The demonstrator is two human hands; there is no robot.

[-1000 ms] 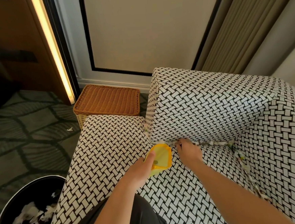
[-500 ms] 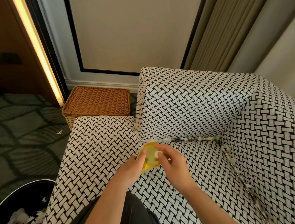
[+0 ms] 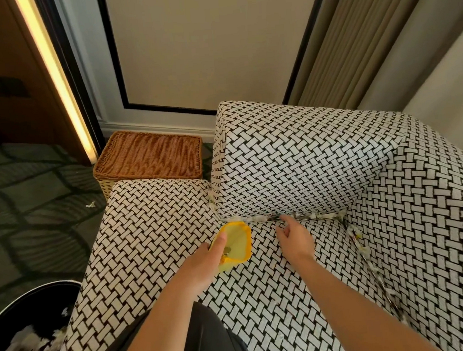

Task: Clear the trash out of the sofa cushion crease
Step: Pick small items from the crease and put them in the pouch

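My left hand (image 3: 204, 263) grips a small yellow container (image 3: 237, 244) tilted on the black-and-white woven sofa seat (image 3: 152, 237), its open side up with small bits inside. My right hand (image 3: 294, 235) reaches out with fingers apart, its fingertips at the crease under the back cushion (image 3: 293, 165). Torn paper scraps (image 3: 319, 216) fill that crease to the right of my fingers. More scraps (image 3: 358, 237) line the side crease that runs toward me on the right.
A black bin (image 3: 30, 343) with white paper scraps inside stands on the floor at lower left. A brown wicker basket (image 3: 151, 156) sits behind the sofa's left end. One small scrap (image 3: 90, 205) lies on the patterned carpet. Curtains hang at upper right.
My right hand moved from the yellow container back out to the crease under the back cushion. The left hand kept hold of the container. The view shifted slightly.
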